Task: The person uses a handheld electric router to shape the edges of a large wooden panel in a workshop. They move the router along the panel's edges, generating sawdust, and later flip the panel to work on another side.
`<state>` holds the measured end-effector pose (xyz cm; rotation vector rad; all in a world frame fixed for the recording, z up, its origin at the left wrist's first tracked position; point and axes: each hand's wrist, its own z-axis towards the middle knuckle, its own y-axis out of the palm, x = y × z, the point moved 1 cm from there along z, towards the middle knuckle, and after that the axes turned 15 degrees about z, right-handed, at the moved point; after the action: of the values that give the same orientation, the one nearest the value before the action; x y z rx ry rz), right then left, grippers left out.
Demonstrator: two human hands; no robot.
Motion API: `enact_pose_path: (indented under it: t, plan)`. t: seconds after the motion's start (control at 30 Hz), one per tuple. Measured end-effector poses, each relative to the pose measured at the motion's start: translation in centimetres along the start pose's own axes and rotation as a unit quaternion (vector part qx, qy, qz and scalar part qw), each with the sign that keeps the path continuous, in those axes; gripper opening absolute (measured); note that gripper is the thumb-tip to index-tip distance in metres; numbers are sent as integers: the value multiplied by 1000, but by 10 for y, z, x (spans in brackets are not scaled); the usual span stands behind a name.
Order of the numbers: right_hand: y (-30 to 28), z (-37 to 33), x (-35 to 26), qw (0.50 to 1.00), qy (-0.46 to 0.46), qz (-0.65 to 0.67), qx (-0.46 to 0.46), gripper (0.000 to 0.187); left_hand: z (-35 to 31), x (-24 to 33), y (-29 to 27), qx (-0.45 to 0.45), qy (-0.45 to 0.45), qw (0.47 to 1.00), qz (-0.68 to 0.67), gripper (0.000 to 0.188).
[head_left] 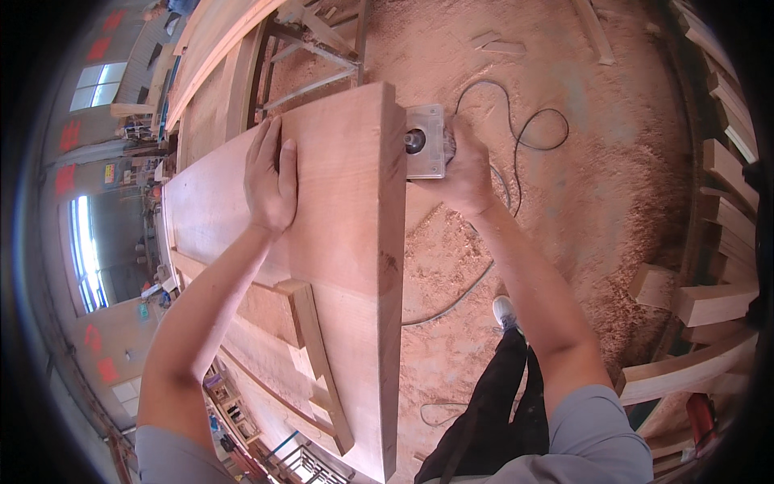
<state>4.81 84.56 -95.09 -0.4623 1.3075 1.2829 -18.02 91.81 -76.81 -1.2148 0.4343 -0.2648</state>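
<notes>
A thick, wide wooden slab (pixel 339 218) stretches away from me, its long edge facing right. My left hand (pixel 272 181) lies flat on its top face, fingers stretched out and pointing away from me. At the right edge my right hand (pixel 469 173) is closed around a trim router (pixel 426 149). The router is tilted on its side, so its square pale base plate with a dark round opening shows. The plate is at or very near the slab's edge; whether they touch, I cannot tell. My fingers are mostly hidden behind the router.
On the slab's near left part lies a notched wooden piece (pixel 310 355). A black cord (pixel 516 133) loops over the floor (pixel 597 226), which is strewn with sawdust. Wooden pieces (pixel 717 302) are stacked along the right. Beyond the slab stands a trestle frame (pixel 318 52).
</notes>
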Motion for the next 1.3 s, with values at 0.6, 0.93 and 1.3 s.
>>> enact_pose_path:
  t: [0.6, 0.93, 1.3]
  plan:
    - [16, -136, -25, 1000, -5, -3, 22, 83, -52, -14, 9, 8, 2, 1000, -17, 56]
    - [20, -209, -36, 999, -4, -47, 24, 76, -70, -17, 16, 24, -7, 999, -22, 60]
    - [33, -303, -66, 998, 46, -9, 30, 66, -88, -31, 14, 9, -24, 999, 48, 71]
